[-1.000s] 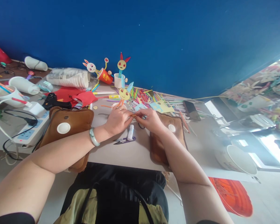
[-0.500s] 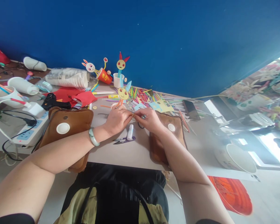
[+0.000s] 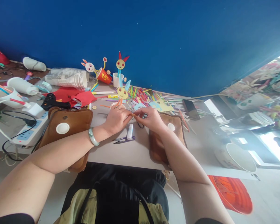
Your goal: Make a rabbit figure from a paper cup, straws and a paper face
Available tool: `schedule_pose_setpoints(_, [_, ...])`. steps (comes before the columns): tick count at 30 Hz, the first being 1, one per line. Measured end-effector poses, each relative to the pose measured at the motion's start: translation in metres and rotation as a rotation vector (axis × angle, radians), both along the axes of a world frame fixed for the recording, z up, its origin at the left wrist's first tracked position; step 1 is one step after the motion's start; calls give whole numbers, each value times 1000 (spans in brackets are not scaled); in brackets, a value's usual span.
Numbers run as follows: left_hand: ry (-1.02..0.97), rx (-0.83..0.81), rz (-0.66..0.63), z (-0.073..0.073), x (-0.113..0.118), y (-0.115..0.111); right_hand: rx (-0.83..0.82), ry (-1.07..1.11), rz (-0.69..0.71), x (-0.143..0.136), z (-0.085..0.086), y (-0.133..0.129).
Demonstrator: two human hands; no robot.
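Note:
My left hand (image 3: 116, 121) and my right hand (image 3: 151, 119) meet fingertip to fingertip over the table, both pinched closed. Between them is a tiny orange-brown bit, too small to make out. A dark loop (image 3: 141, 125) shows under my right hand; whether that hand holds it is unclear. Just behind my left hand stands a paper rabbit figure with a yellow face (image 3: 122, 93) and blue ears, its white cup mostly hidden by the hand. Below the hands lie a small white glue bottle (image 3: 130, 132) and purple thread snips (image 3: 124, 140).
Brown hand warmers (image 3: 68, 124) (image 3: 157, 146) flank the hands. Finished rabbit figures (image 3: 120, 64) stand by the blue wall, with coloured pipe cleaners and paper scraps (image 3: 162, 105) before it. Leftward are stacked cups (image 3: 70, 77), a black glue gun (image 3: 51, 101) and a power strip (image 3: 31, 132).
Both hands stay nearly in place, fingertips together. The right fingers have shifted slightly, and a little more of the orange-brown bit shows between the fingertips.

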State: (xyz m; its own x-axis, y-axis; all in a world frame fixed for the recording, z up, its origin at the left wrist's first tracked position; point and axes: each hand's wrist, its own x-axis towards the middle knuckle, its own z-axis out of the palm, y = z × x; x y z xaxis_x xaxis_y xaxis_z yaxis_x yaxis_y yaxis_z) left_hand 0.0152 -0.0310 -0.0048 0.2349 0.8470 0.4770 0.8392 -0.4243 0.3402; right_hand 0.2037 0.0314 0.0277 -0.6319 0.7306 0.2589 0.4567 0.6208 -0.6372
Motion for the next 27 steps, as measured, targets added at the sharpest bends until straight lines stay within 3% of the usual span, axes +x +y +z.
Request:
schedule_pose_setpoints(13, [18, 11, 6, 1, 0, 1, 77, 64, 38, -3, -6, 2])
schedule_pose_setpoints(27, [1, 19, 10, -1, -1, 0, 21, 38, 36, -1, -2, 0])
